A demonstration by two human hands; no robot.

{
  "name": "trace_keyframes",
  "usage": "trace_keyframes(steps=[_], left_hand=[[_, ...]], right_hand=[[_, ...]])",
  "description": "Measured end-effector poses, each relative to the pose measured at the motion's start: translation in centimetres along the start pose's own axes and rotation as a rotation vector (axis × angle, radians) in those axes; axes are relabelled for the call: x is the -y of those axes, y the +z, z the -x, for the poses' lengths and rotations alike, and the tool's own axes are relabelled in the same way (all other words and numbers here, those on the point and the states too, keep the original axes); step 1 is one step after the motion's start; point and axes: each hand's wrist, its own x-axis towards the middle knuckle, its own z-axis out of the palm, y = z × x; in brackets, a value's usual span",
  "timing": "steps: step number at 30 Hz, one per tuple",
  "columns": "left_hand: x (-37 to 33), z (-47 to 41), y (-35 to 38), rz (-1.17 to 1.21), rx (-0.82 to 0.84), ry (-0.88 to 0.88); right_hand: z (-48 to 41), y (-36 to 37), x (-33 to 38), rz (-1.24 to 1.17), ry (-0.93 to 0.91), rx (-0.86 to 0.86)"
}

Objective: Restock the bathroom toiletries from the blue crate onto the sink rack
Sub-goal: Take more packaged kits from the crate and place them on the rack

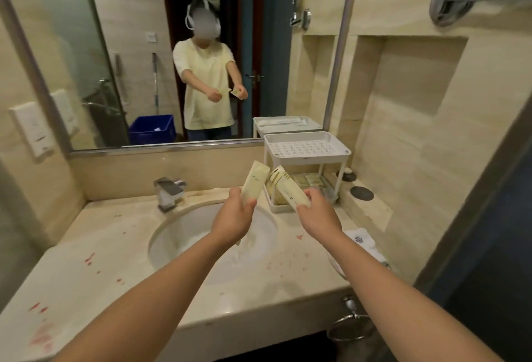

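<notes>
Left hand (234, 217) grips one packet (253, 181); right hand (318, 213) grips another (289, 187).

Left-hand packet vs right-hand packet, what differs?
The left-hand packet is plain-faced; the right-hand packet has stripes at its far end. The left-hand packet stands nearly upright, leaning right; the right-hand packet tilts further, leaning left. Both are slim, pale yellow, each gripped at its near end.

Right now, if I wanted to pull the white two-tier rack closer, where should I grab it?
Take the rack by its top tray's front rim, coming from the sink side: that rim is raised and faces you, while the mirror and wall block the back and right.
</notes>
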Motion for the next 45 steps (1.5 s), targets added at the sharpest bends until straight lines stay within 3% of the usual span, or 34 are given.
trace_keyframes(steps=[15, 25, 35, 45], left_hand=[[-3.5, -13.4, 6.9, -0.063, 0.042, 0.100], [-9.0, -24.8, 10.4, -0.052, 0.010, 0.183], [-9.2, -35.3, 11.6, -0.230, -0.136, 0.158], [-7.0, -38.0, 13.3, -0.408, -0.131, 0.218]], right_hand=[[-13.7, -2.4, -4.0, 0.020, 0.067, -0.085], [-29.0, -4.7, -4.2, 0.077, -0.081, 0.025], [-39.7, -3.0, -4.1, 0.438, -0.358, 0.095], [-43.3, 0.5, -6.8, 0.487, -0.320, 0.351]])
